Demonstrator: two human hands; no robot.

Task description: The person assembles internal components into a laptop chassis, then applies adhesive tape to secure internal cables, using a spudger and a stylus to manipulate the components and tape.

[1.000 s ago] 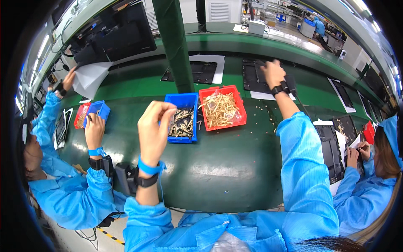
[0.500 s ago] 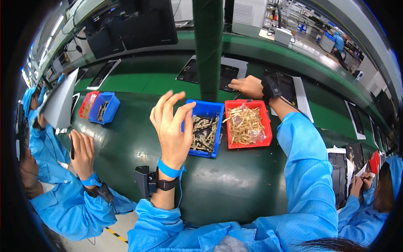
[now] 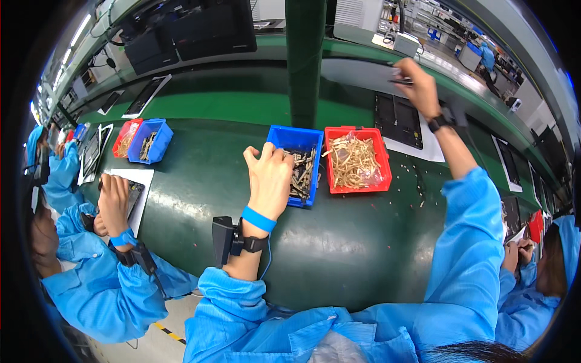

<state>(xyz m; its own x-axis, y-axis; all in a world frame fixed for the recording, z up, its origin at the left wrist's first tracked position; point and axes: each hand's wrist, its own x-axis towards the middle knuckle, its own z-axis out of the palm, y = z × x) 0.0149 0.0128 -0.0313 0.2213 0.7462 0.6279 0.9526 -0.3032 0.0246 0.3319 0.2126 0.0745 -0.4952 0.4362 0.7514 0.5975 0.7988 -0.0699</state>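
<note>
My left hand [image 3: 269, 181] is at the left side of a blue bin [image 3: 313, 184] of small dark and tan strips. Its fingers are curled down, with their tips hidden. A blue wrist band and a black wrist device are on that arm. My right hand [image 3: 419, 91] is raised over the far green strip, its fingers closed at the edge of a thin grey sheet [image 3: 354, 74] smeared by motion. A slim dark tool [image 3: 400, 81], possibly tweezers, shows between its fingers. To the right of the blue bin, a red bin [image 3: 387, 172] holds tan strips and clear plastic.
A green post [image 3: 304, 66] rises beyond the blue bin. A black panel [image 3: 396, 118] lies on white paper at right. Small white bits [image 3: 399, 190] dot the green table [image 3: 327, 254]. Co-workers sit at left and right; red and blue bins [image 3: 151, 148] stand near the left one.
My left hand has turned and curled its fingers down by the blue bin. My right hand has moved farther and to the right, and the sheet is off the far surface.
</note>
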